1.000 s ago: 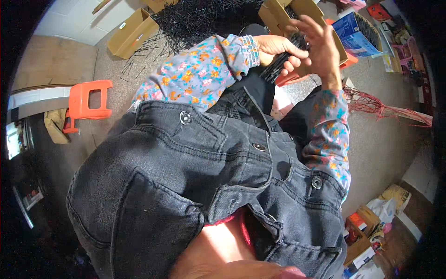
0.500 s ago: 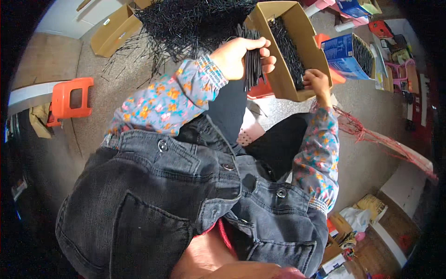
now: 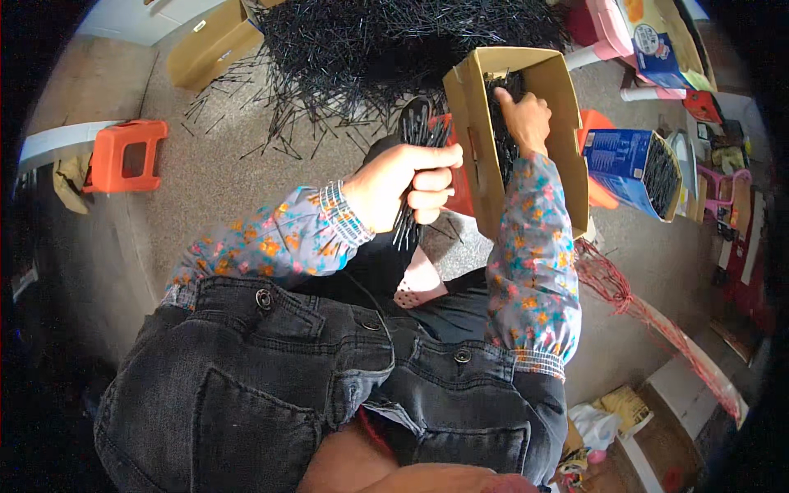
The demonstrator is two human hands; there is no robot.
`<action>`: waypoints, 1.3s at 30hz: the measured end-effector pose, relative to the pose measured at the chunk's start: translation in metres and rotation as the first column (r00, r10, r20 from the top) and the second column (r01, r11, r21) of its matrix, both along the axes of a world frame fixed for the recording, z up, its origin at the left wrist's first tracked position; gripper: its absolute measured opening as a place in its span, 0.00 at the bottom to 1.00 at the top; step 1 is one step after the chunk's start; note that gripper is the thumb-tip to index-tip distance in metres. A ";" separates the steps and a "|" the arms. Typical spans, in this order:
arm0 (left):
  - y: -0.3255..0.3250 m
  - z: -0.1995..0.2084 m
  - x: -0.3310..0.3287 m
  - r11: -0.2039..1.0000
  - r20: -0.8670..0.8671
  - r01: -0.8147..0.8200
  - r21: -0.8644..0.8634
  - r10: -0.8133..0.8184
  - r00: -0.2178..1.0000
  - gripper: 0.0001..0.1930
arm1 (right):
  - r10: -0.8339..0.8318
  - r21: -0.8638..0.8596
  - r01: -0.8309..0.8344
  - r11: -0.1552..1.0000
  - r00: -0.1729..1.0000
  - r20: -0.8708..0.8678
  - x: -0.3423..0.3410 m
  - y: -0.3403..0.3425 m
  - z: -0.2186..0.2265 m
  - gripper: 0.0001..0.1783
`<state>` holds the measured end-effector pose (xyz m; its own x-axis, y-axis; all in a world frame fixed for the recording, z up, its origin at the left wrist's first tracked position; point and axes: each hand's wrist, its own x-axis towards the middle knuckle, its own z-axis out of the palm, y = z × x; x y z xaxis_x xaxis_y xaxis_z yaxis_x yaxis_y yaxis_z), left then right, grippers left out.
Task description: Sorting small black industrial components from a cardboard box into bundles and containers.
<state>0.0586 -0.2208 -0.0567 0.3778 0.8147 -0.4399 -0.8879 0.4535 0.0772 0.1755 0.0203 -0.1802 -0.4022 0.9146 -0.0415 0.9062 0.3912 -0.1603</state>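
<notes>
My left hand (image 3: 411, 185) is closed around a bundle of thin black sticks (image 3: 404, 226). The bundle stands roughly upright, its ends showing above and below my fist, just left of a long open cardboard box (image 3: 485, 193). Inside that box lie more thin black sticks (image 3: 503, 140). My right hand (image 3: 528, 123) reaches into the box and rests over its sticks, with thumb and bent fingers at the far part of the contents. Its fingertips are hidden, so whether it grips any sticks is unclear.
A large heap of black sticks (image 3: 370, 57) spreads on the floor ahead. Another cardboard box (image 3: 218, 49) lies at far left, near an orange stool (image 3: 127, 156). To the right stand a blue box (image 3: 616, 164) of dark sticks and a pole wrapped in red strings (image 3: 649, 316).
My right hand has moved from the near end of the box to its far part. My left hand, still holding the bundle, sits lower and tighter round it. The whole view has shifted.
</notes>
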 end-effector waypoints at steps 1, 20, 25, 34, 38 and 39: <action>0.000 0.001 0.001 1.000 0.009 0.018 -0.022 -0.018 1.000 0.12 | 0.040 -0.005 -0.039 0.999 0.990 0.135 -0.010 -0.004 0.000 0.42; 0.002 -0.003 -0.001 0.996 -0.099 0.085 0.007 -0.083 0.992 0.11 | -0.170 -0.041 0.198 0.979 0.702 -0.691 0.125 -0.013 0.024 0.13; 0.002 0.000 -0.005 0.996 -0.229 0.068 0.050 -0.055 0.972 0.07 | -0.404 -0.361 0.251 0.898 0.147 -0.903 0.131 -0.046 0.074 0.08; 0.002 -0.004 0.003 0.989 -0.366 0.038 0.143 0.018 0.931 0.02 | -0.380 -0.378 -0.056 0.924 -0.238 -0.894 0.084 -0.134 0.116 0.07; 0.000 -0.007 0.010 0.991 -0.415 -0.034 0.129 0.085 0.906 0.09 | -0.411 -0.415 -0.043 0.909 -0.262 -0.873 0.052 -0.159 0.106 0.08; 0.000 -0.005 0.011 0.990 -0.437 -0.049 0.133 0.103 0.893 0.10 | -0.413 -0.419 -0.038 0.907 -0.264 -0.871 0.044 -0.164 0.107 0.08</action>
